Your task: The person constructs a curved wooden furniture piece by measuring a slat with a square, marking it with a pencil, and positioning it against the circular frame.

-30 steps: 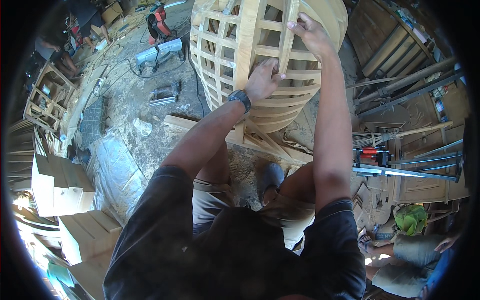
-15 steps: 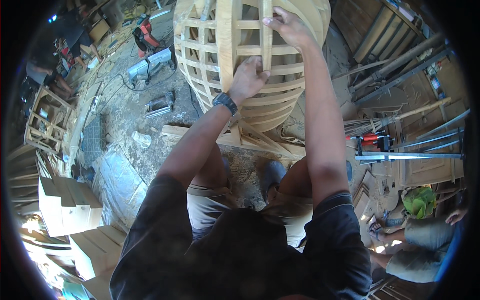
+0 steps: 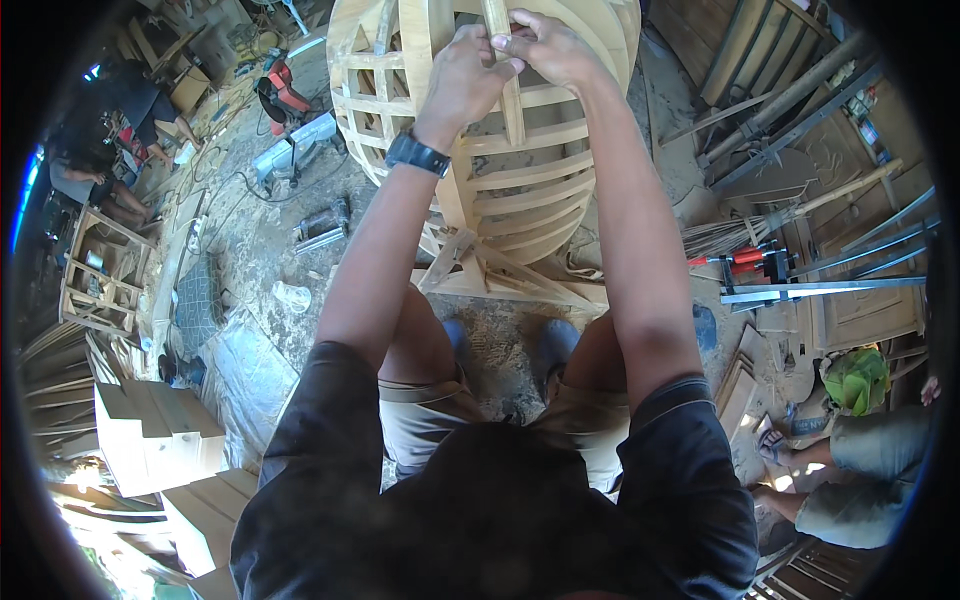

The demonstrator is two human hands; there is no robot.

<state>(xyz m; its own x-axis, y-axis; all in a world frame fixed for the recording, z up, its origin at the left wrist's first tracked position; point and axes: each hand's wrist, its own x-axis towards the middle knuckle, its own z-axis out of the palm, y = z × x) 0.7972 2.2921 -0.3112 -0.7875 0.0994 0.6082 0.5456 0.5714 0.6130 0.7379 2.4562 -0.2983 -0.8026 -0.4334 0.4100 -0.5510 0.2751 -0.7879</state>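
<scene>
My left hand [image 3: 462, 75] and right hand [image 3: 548, 45] each closed a grip on the upright slat [image 3: 508, 100], steadying it against the frame's [image 3: 540, 190] curved ribs.

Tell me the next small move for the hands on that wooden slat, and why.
Probably press the vertical slat flat against the curved cross slats of the round wooden lattice frame. Both the left hand and right hand pinch its upper part, and it seems to lie slightly askew over them.
</scene>
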